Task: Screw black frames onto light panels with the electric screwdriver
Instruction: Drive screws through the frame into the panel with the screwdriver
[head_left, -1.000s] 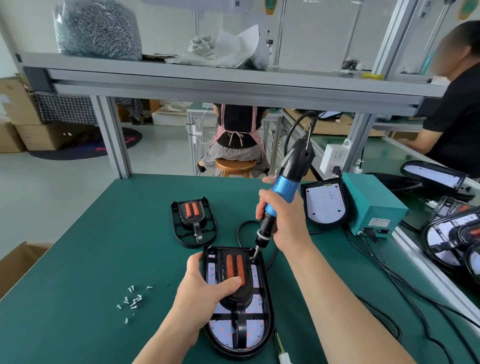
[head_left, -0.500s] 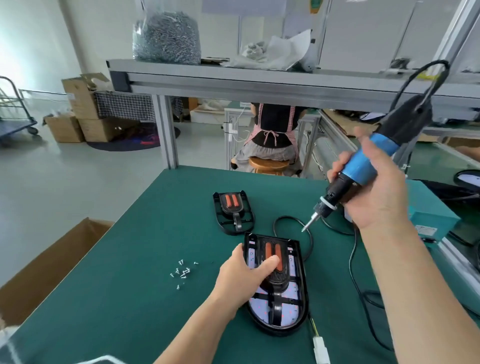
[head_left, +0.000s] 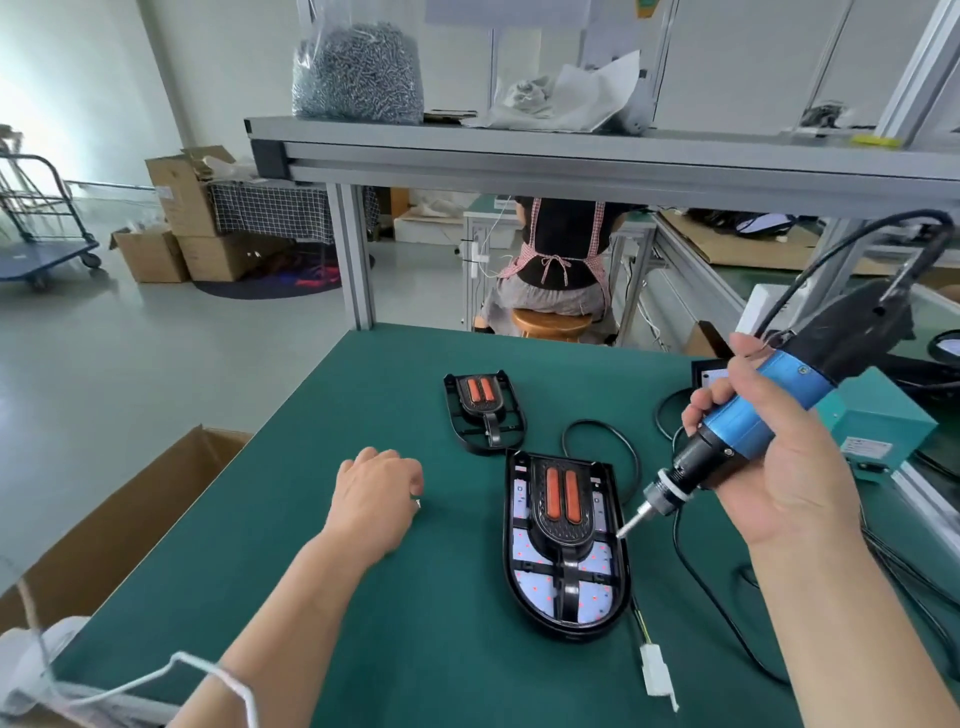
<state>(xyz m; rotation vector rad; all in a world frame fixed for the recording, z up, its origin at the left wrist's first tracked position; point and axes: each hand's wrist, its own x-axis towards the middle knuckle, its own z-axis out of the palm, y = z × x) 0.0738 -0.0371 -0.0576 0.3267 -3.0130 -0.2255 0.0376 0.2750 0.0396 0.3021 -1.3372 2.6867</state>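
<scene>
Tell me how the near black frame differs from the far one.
The near frame sits on a light panel, white showing through its openings; the far frame lies bare, green table showing through. A wire with a white connector trails from the near frame; the far frame has none. The screwdriver tip is at the near frame's right edge, away from the far frame. Both are black with two orange bars, lying flat.
</scene>
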